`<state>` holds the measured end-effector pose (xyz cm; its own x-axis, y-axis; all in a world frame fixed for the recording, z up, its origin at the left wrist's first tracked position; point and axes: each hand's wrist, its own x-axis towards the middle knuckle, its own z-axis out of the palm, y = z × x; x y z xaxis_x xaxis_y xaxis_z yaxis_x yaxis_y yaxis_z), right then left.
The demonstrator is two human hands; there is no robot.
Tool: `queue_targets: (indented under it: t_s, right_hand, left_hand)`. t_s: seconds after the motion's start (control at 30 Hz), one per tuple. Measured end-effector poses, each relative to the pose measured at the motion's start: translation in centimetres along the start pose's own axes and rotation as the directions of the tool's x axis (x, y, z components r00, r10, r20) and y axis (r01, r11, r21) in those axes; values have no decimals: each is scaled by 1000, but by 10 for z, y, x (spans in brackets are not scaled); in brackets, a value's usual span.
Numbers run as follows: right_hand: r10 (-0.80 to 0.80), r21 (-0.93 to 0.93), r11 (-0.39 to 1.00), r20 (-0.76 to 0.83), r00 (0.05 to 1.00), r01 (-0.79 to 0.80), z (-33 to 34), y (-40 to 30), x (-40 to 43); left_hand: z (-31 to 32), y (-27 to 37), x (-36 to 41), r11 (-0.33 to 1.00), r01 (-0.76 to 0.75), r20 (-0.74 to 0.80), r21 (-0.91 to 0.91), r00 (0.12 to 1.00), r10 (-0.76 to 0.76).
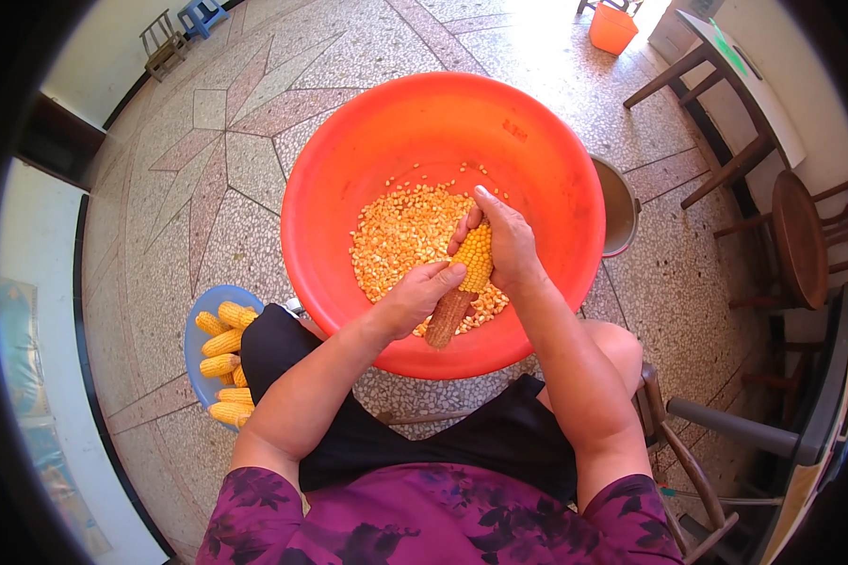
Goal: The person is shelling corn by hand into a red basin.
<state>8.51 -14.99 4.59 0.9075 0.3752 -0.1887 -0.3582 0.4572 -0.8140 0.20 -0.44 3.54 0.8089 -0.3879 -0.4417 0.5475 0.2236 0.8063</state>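
A partly shelled corn cob (475,258) is held over a large red plastic basin (367,120). Its upper part still bears yellow kernels, while the lower end towards me is bare and brown. My left hand (417,293) grips the cob at its middle, thumb on the edge of the kernels. Around the upper right side wraps my right hand (505,236), its fingers partly hidden behind the cob. Loose corn kernels (403,233) lie in a heap on the basin's floor, with a few scattered up the far side.
A blue basin (196,318) with several corn cobs (222,342) stands left of my knee. Behind the red basin's right side is a grey bucket (618,205). A table (770,106) and wooden chairs (802,240) line the right; an orange bin (613,28) stands farther off.
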Motion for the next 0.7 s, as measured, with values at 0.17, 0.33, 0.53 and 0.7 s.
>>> queue_targets:
  t_s: [0.17, 0.33, 0.53, 0.7]
  right_hand:
    - [64, 45, 997, -29, 998, -62, 2, -4, -1]
    - [38, -5, 999, 2, 999, -38, 1, 1, 1]
    - [49, -31, 998, 22, 999, -49, 3, -4, -2]
    - [43, -57, 998, 50, 998, -40, 3, -6, -3]
  left_hand:
    - [-4, -1, 1, 1000, 4, 15, -28, 1000, -4]
    - [-9, -6, 3, 999, -13, 56, -51, 998, 16]
    - [-7, -7, 2, 998, -26, 81, -56, 996, 30]
    - [-5, -4, 0, 995, -33, 76, -90, 996, 40]
